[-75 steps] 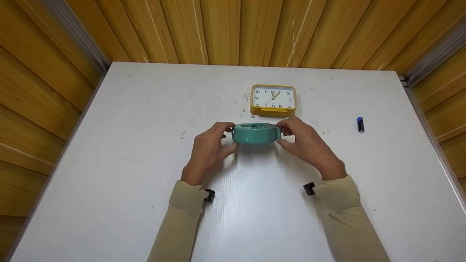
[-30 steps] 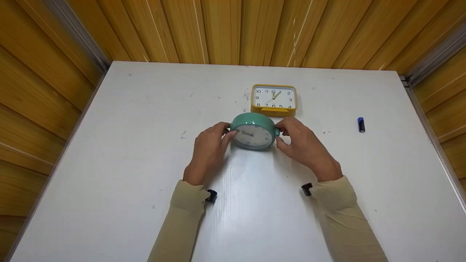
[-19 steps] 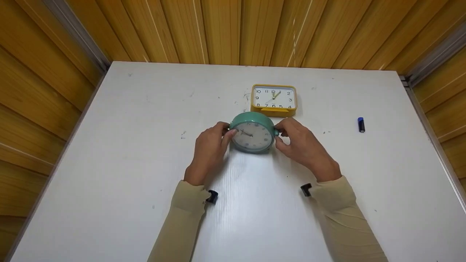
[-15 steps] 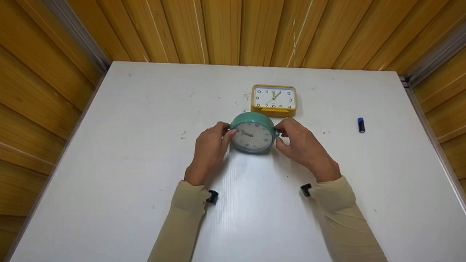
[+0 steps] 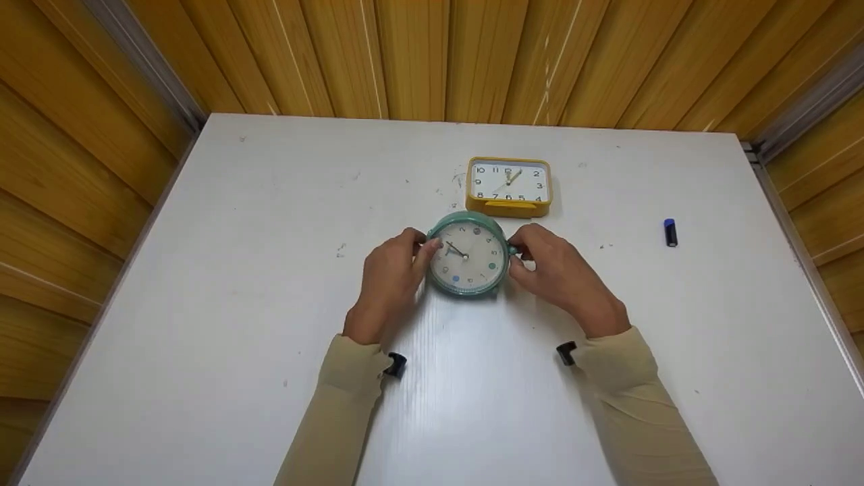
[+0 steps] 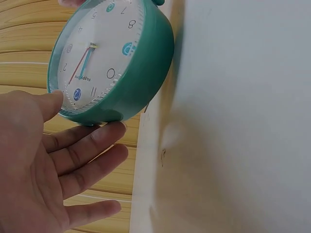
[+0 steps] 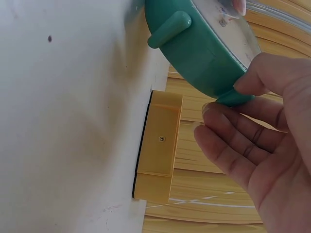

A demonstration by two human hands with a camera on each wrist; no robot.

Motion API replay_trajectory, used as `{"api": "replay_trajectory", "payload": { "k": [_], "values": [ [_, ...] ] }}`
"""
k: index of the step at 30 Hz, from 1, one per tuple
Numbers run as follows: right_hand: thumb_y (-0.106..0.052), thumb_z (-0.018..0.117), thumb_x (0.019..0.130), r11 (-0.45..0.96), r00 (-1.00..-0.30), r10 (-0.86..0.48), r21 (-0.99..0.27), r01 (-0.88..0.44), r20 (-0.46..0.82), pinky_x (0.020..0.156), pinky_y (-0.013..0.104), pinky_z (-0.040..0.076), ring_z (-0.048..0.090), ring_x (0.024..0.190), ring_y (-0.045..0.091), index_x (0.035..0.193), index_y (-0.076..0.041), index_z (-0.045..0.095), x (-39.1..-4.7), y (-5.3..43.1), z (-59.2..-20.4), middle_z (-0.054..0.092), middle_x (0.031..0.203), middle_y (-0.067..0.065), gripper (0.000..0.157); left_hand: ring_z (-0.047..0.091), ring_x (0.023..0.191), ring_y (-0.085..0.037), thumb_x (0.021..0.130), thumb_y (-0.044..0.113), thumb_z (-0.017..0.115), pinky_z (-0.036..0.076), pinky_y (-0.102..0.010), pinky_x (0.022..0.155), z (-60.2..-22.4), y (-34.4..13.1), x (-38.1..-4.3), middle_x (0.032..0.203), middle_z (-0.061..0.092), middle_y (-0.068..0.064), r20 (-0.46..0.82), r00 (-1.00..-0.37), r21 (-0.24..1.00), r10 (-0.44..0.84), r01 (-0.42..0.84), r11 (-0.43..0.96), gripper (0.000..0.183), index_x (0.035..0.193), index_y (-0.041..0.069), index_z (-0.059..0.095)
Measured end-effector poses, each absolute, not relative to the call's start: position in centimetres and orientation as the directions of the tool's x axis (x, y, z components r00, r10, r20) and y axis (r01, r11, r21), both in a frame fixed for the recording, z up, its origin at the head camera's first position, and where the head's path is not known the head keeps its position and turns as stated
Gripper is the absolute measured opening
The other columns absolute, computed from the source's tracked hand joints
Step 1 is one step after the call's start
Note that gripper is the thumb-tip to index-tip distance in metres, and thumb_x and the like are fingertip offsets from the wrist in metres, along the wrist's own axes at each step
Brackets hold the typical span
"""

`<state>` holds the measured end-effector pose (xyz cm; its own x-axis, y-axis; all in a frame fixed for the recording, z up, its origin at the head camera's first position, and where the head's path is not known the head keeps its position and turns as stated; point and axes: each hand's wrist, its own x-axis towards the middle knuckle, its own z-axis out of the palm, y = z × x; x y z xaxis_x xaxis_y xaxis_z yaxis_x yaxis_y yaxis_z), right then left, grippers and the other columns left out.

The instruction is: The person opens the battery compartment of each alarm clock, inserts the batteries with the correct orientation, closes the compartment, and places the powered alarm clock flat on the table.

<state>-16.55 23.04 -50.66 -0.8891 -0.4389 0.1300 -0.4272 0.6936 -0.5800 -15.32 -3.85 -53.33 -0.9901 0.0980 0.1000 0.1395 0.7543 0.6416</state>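
Observation:
A round teal alarm clock (image 5: 472, 270) with a white dial is tilted between the two hands, its face toward the head camera and its numerals turned sideways. The left hand (image 5: 391, 277) pinches its left rim, thumb at the edge of the dial; in the left wrist view the other fingers (image 6: 92, 172) spread beside and below the casing. Thumb and index finger of the right hand (image 5: 567, 277) pinch a small teal projection (image 7: 234, 97) on the clock's right side. Another teal foot (image 7: 170, 29) sticks out from the casing in the right wrist view. The clock's back is hidden.
Just behind the teal clock stands a yellow rectangular clock (image 5: 509, 208) on the white table (image 5: 223, 304). A small dark cylinder with a blue end (image 5: 670, 233), like a battery, lies far to the right. Wood-grain panels (image 5: 412, 61) rise beyond the table's far edge.
The teal clock has tilted from edge-on, through a shallow slant, until its dial now shows nearly full to the head camera. Both hands keep hold, shifting only slightly. The yellow clock stays put.

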Motion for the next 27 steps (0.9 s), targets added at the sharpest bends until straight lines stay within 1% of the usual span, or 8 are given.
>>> {"api": "replay_trajectory", "payload": {
  "k": [5,9,12,16,19,22,25,27],
  "values": [
    [-0.004,0.065,0.098,0.718,-0.901,-0.428,-0.577,-0.389,0.076,0.095,0.044,0.054,0.065,0.102,0.027,0.113,-0.003,0.061,-16.7,23.0,-50.8,0.067,0.109,0.010,0.015,0.068,0.097,-0.025,0.109,0.043,0.059,0.054,-0.042,0.089,-53.5,-3.6,-15.4,0.106,0.073,-0.010,0.061,-0.993,0.631,0.102,0.118,0.767,0.048,0.128,0.000,0.067],
    [-0.005,0.064,0.099,0.740,-0.905,-0.423,-0.563,-0.369,0.038,0.093,0.044,0.053,0.063,0.100,0.027,0.113,-0.003,0.062,-16.8,23.0,-50.8,0.067,0.108,0.010,0.015,0.067,0.095,-0.024,0.111,0.041,0.057,0.054,-0.043,0.087,-53.6,-3.5,-15.4,0.105,0.072,-0.011,0.050,-0.993,0.614,0.108,0.116,0.781,0.048,0.131,-0.001,0.066],
    [-0.006,0.063,0.099,0.758,-0.910,-0.415,-0.551,-0.349,0.005,0.092,0.044,0.052,0.062,0.098,0.026,0.113,-0.004,0.063,-16.9,23.0,-50.9,0.067,0.106,0.008,0.015,0.066,0.092,-0.023,0.110,0.040,0.058,0.054,-0.042,0.085,-53.6,-3.5,-15.4,0.103,0.071,-0.010,0.044,-0.991,0.603,0.124,0.126,0.788,0.047,0.132,-0.001,0.066],
    [-0.007,0.064,0.099,0.785,-0.913,-0.406,-0.527,-0.327,-0.039,0.090,0.044,0.051,0.060,0.096,0.027,0.114,-0.005,0.064,-17.1,23.0,-51.0,0.066,0.103,0.007,0.015,0.063,0.088,-0.022,0.108,0.040,0.063,0.053,-0.040,0.081,-53.7,-3.5,-15.5,0.098,0.070,-0.008,0.039,-0.987,0.585,0.154,0.148,0.797,0.047,0.129,-0.001,0.067],
    [-0.009,0.064,0.100,0.805,-0.913,-0.402,-0.503,-0.315,-0.071,0.089,0.043,0.050,0.059,0.096,0.027,0.114,-0.006,0.065,-17.1,23.0,-51.2,0.065,0.103,0.007,0.015,0.062,0.086,-0.022,0.106,0.041,0.066,0.052,-0.040,0.081,-53.7,-3.6,-15.5,0.095,0.069,-0.007,0.037,-0.983,0.563,0.181,0.170,0.809,0.046,0.125,-0.001,0.069],
    [-0.010,0.065,0.100,0.820,-0.912,-0.402,-0.476,-0.319,-0.080,0.090,0.043,0.050,0.058,0.096,0.026,0.113,-0.006,0.066,-17.1,23.0,-51.4,0.065,0.105,0.007,0.014,0.063,0.088,-0.024,0.103,0.040,0.069,0.052,-0.044,0.090,-53.6,-3.6,-15.4,0.095,0.071,-0.009,0.040,-0.978,0.526,0.206,0.196,0.828,0.046,0.124,-0.001,0.070],
    [-0.009,0.064,0.099,0.821,-0.907,-0.419,-0.449,-0.353,-0.053,0.092,0.044,0.050,0.058,0.100,0.027,0.111,-0.006,0.067,-17.1,23.1,-51.7,0.065,0.109,0.007,0.013,0.067,0.096,-0.029,0.102,0.040,0.069,0.049,-0.051,0.101,-53.5,-3.5,-15.4,0.102,0.074,-0.012,0.040,-0.974,0.493,0.222,0.213,0.844,0.047,0.125,-0.002,0.071],
    [-0.008,0.064,0.098,0.817,-0.901,-0.432,-0.437,-0.377,-0.031,0.094,0.046,0.049,0.058,0.104,0.027,0.109,-0.005,0.068,-17.1,23.1,-51.9,0.065,0.111,0.007,0.013,0.068,0.099,-0.032,0.102,0.039,0.069,0.048,-0.053,0.103,-53.4,-3.5,-15.5,0.106,0.075,-0.014,0.031,-0.973,0.481,0.227,0.214,0.850,0.047,0.124,-0.002,0.071]
  ]
}}
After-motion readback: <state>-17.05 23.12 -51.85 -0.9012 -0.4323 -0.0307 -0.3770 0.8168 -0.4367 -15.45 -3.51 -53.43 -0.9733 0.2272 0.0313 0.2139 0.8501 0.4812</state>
